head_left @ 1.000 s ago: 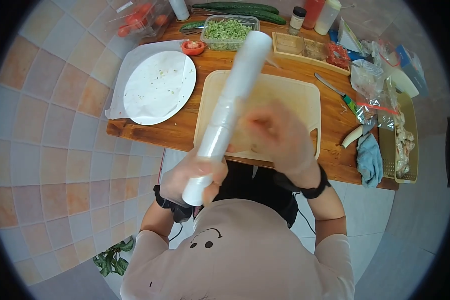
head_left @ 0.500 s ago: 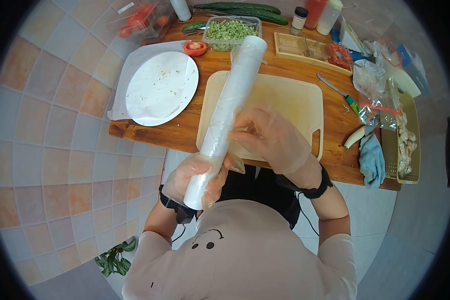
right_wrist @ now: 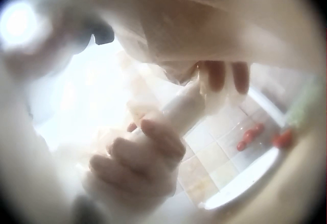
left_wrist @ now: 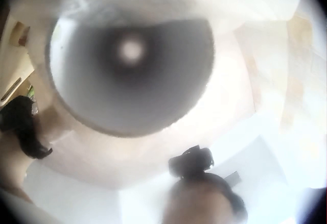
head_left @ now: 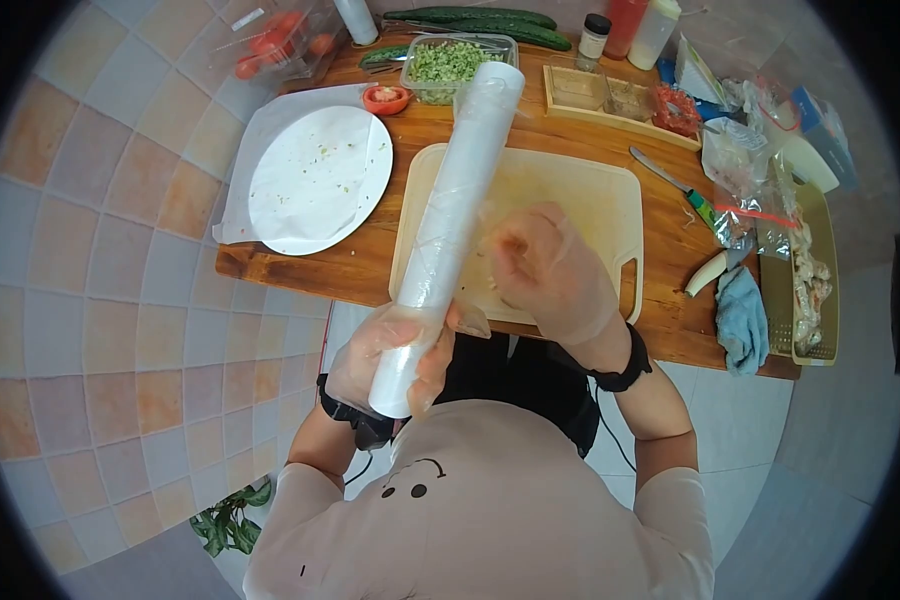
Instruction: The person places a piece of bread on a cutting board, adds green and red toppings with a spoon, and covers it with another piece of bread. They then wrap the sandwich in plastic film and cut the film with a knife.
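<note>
My left hand (head_left: 395,350), in a clear plastic glove, grips the lower end of a roll of plastic wrap (head_left: 460,190). The roll slants up and away over the left part of a cutting board (head_left: 580,180). Its hollow core (left_wrist: 138,96) fills much of the left wrist view. Beside the roll's middle, my gloved right hand (head_left: 555,275) has its fingers curled towards it. Two fingers (right_wrist: 216,76) of that hand show by the roll in the right wrist view, near crinkled film; I cannot tell whether they pinch it.
Left stands a white plate (head_left: 315,215) with crumbs. Behind are a cut tomato (head_left: 384,98), a tub of chopped greens (head_left: 457,62), cucumbers (head_left: 480,18) and a sectioned box (head_left: 575,90). A knife (head_left: 670,180), blue cloth (head_left: 740,320) and basket (head_left: 820,220) lie right.
Half a second ago my right fingertips were at the roll; now the hand sits slightly right of it, more curled. My left hand keeps its grip low on the roll.
</note>
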The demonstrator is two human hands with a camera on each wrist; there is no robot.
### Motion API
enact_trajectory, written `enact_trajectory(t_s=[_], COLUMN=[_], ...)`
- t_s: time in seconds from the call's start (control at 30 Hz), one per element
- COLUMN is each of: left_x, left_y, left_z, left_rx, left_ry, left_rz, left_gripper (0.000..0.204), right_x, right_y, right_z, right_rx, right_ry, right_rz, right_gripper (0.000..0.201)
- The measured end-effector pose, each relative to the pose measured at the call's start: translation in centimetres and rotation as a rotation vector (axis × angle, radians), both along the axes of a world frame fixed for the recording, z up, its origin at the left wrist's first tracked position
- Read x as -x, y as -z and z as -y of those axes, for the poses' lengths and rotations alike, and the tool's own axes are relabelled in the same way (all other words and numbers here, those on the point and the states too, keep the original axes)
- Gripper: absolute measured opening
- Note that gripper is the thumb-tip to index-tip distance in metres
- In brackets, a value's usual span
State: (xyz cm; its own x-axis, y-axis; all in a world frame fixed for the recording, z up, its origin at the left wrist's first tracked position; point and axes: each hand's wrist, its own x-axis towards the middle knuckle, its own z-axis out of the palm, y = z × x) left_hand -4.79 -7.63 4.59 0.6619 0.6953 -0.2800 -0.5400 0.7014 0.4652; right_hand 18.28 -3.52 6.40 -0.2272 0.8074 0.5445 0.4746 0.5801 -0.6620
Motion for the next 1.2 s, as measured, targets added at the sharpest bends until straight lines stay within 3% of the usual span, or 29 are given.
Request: enact_trajectory(t_s=[0.1, 0.2, 0.23, 0.33, 0.4, 0.53, 0.6, 0.63, 0.67, 0.73, 0.77, 0.8, 0.87, 0.97, 1.2], left_x=[0.0, 0.0, 0.0, -0.2, -0.4, -0.5, -0.2, -0.2, -0.4, -1.0, -1.1, -1.2, -1.4, -1.2, -1.6], left_y=[0.5, 1.3, 1.5, 1.6, 1.4, 1.9, 1.5, 0.9, 0.2, -1.4, -1.7, -2.2, -3.0, -2.5, -2.9], left_z=[-0.2, -0.6, -0.7, -0.7, -0.5, -0.5, -0.1, 0.0, 0.2, 0.5, 0.3, 0.2, -0.1, -0.7, -0.2], left_rx=[0.117, 0.176, 0.179, 0.181, 0.190, 0.178, 0.227, 0.250, 0.172, 0.015, -0.012, -0.069, -0.181, -0.242, -0.104], left_ry=[0.005, 0.103, 0.151, 0.152, 0.151, 0.149, 0.072, 0.033, 0.004, -0.055, -0.035, -0.018, 0.017, -0.036, -0.038], left_rz=[0.173, 0.460, 0.573, 0.608, 0.546, 0.546, 0.419, 0.358, 0.218, -0.060, -0.046, -0.176, -0.437, -0.556, -0.365], left_gripper=[0.049, 0.048, 0.047, 0.048, 0.048, 0.051, 0.054, 0.056, 0.058, 0.062, 0.062, 0.064, 0.068, 0.072, 0.069], right_x=[-0.6, -0.9, -0.7, 0.0, 0.1, 0.2, 0.2, 0.1, -0.1, -0.1, 0.0, 0.0, 0.0, -0.5, -0.2], right_y=[-0.1, -1.1, -1.4, -2.1, -2.3, -1.9, -1.1, -0.9, -0.8, -0.5, -0.3, -0.3, -0.3, -0.2, -0.8], right_z=[-0.1, -0.1, -0.1, 0.0, -0.2, -0.5, -0.5, -0.6, -0.8, -0.9, -0.7, -0.6, -0.3, -0.4, -0.6], right_rx=[0.110, 0.658, 0.606, 0.418, 0.250, 0.403, 0.339, 0.172, 0.004, -0.116, -0.065, -0.014, -0.011, -0.017, -0.130], right_ry=[0.016, -0.155, -0.148, -0.167, -0.239, -0.220, -0.234, -0.237, -0.240, -0.180, -0.116, -0.050, -0.033, -0.041, 0.070], right_rz=[-0.001, -0.447, -0.411, -0.269, -0.132, -0.074, -0.088, -0.028, 0.033, 0.091, 0.087, 0.083, 0.134, 0.103, 0.144], right_gripper=[0.020, 0.021, 0.022, 0.021, 0.019, 0.015, 0.014, 0.014, 0.014, 0.014, 0.015, 0.016, 0.018, 0.022, 0.015])
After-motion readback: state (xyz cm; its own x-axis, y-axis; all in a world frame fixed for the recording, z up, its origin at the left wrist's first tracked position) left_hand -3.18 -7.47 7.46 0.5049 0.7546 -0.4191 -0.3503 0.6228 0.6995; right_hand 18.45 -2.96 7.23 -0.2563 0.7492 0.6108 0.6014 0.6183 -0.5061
